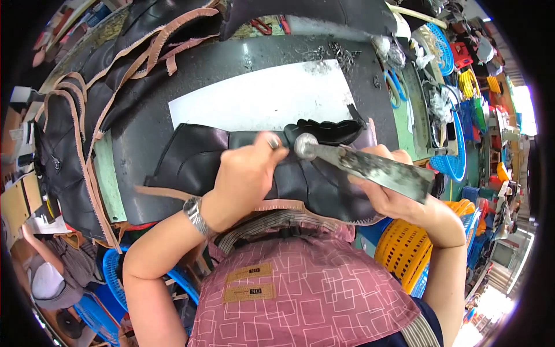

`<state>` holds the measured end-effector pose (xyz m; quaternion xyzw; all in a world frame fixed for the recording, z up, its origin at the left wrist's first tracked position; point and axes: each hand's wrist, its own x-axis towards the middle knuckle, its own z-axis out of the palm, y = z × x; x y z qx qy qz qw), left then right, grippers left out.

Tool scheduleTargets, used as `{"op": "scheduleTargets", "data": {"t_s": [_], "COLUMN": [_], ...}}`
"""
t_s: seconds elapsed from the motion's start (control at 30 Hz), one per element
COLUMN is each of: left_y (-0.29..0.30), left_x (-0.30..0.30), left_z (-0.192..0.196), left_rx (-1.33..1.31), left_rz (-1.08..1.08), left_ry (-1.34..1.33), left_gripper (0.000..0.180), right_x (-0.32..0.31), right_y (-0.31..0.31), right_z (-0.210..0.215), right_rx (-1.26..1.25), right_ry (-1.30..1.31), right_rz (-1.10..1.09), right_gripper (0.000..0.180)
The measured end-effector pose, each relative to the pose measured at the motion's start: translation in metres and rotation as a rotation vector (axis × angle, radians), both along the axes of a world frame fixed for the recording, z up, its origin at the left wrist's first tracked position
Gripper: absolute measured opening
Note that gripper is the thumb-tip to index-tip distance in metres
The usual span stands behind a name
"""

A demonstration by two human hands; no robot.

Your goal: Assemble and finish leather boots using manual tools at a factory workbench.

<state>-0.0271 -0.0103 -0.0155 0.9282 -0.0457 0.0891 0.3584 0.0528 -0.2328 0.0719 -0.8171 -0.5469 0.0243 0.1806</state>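
Black leather piece (191, 165) lies flat across the near edge of a dark grey worktable (141, 124), its pale zigzag-stitched hem hanging just over a pink patterned apron (300, 289) at the bottom of the view. Left hand (245, 176) — a metal watch (195, 215) on its wrist — is closed in a loose fist, pressing down on the middle of the leather. Right hand (384, 194) is wrapped tight around the handle of a worn metal hammer (370, 165), whose round head sits just beside the left knuckles, over the leather. Beyond the hands, a white board (260, 98) rests on the table, touching the leather's far edge. Further back and to the left, more black leather pieces with tan trim (75, 133) are heaped — orange and blue plastic baskets (404, 248) stand at the right
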Motion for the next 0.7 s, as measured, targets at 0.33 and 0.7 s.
{"op": "scheduleTargets", "data": {"t_s": [0.33, 0.7], "left_y": [0.025, 0.019], "left_x": [-0.01, -0.006], "left_z": [0.003, -0.004], "left_rx": [-0.779, -0.62], "left_rz": [0.225, 0.23], "left_ry": [0.241, 0.171], "left_gripper": [0.014, 0.011], "right_x": [-0.012, -0.014], "right_y": [0.003, 0.005], "right_z": [-0.029, -0.026], "right_rx": [-0.136, -0.174], "right_ry": [0.253, 0.216], "right_rz": [-0.077, -0.073], "right_gripper": [0.023, 0.024]}}
